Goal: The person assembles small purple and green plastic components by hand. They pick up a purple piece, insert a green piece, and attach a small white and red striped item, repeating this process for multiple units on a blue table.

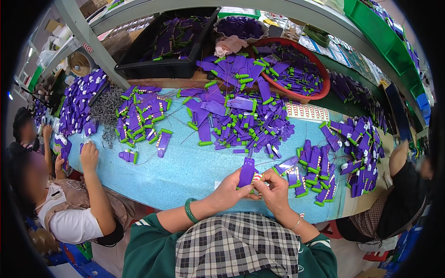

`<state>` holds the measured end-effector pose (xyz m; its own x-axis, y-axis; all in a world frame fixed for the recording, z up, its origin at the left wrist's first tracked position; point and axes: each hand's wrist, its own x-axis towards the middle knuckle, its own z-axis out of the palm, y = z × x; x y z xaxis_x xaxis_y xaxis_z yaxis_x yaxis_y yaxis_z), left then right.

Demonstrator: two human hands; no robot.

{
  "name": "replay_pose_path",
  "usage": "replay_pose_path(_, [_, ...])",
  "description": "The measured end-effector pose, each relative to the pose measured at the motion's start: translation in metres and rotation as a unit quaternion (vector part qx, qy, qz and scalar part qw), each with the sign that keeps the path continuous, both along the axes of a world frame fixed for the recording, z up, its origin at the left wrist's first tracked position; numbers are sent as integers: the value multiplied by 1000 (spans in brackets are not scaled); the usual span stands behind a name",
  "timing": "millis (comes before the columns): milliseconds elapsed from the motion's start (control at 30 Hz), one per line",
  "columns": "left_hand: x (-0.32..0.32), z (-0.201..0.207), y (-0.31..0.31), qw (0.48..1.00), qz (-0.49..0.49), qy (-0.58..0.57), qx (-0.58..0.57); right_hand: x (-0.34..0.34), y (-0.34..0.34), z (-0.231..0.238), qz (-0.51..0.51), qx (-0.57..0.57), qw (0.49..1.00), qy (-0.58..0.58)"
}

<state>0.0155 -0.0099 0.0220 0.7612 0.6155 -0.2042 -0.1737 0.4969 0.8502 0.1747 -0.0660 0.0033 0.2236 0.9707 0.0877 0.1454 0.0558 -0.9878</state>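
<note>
My left hand (226, 191) is closed on a flat purple plastic piece (247, 170) with a green end, held upright just above the table's near edge. From the right, my right hand (278, 191) meets it, thumb and fingers pinched at a small red-and-white striped sticker (257, 177) against the piece's lower edge. Whether the sticker is fully stuck down cannot be made out. Just beyond my hands lies a big heap of similar purple and green pieces (250, 123). Nearer my right hand is a cluster of pieces with striped stickers on them (317, 167).
A striped sticker sheet (307, 111) lies on the blue tabletop (185, 173). Behind stand a red basin (325, 78) and a black crate (157, 70), both holding purple pieces. A metal shelf post (95, 44) rises at left. Co-workers sit on the left (76, 217) and right (401, 194).
</note>
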Motion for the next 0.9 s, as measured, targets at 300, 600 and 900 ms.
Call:
replay_pose_path(300, [-1,0,-8,988,22,-26,153,6,8,19,27,128,967,-220])
replay_pose_path(600, [8,-24,-6,893,-196,-143,-379,-2,9,25,144,-18,989,-22])
replay_pose_path(900, [-6,13,3,955,39,81,284,5,11,33,92,-53,934,340])
